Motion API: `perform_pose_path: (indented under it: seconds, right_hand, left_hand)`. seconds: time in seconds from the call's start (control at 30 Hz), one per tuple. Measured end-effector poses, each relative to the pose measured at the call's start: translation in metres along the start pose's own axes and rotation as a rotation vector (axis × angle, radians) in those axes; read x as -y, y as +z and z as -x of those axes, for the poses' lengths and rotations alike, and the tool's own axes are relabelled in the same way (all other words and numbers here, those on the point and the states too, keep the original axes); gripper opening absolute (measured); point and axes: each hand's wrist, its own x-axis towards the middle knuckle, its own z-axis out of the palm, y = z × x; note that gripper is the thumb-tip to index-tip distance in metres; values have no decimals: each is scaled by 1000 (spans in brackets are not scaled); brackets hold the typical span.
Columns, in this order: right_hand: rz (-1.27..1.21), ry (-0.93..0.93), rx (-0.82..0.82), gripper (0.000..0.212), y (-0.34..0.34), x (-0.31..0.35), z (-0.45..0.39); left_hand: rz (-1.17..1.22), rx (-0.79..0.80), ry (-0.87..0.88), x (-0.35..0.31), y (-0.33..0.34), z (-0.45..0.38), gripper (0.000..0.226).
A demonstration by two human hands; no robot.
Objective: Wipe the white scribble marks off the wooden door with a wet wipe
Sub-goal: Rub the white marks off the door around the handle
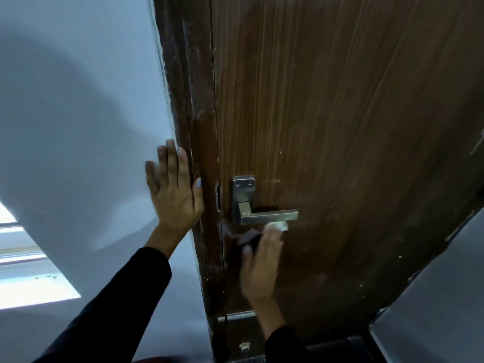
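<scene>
Two hands up, wipe pressed on door below handle.

Right hand (262, 263), lower centre, fingers flat over wet wipe (279, 226), pinning it against wooden door (340, 127) just under metal lever handle (264, 214); motion-blurred. Faint whitish smears (311, 277) lower right of that hand, more along dark door frame (188, 87). Left hand (174, 189), centre left, open and spread flat, holding nothing, palm on grey wall (78, 100), thumb touching frame. Black sleeves (117, 305) on both arms.
</scene>
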Motion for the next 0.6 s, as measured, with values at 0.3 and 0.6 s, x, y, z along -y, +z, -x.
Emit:
perform_pose_path:
  seconds: [0.3, 0.6]
  right_hand:
    - [55, 97, -78, 70, 20, 9, 10]
    - [-142, 168, 52, 71, 65, 44, 53]
  left_hand:
    - [23, 257, 95, 13, -21, 46, 64]
    - [91, 322, 58, 9, -27, 49, 67]
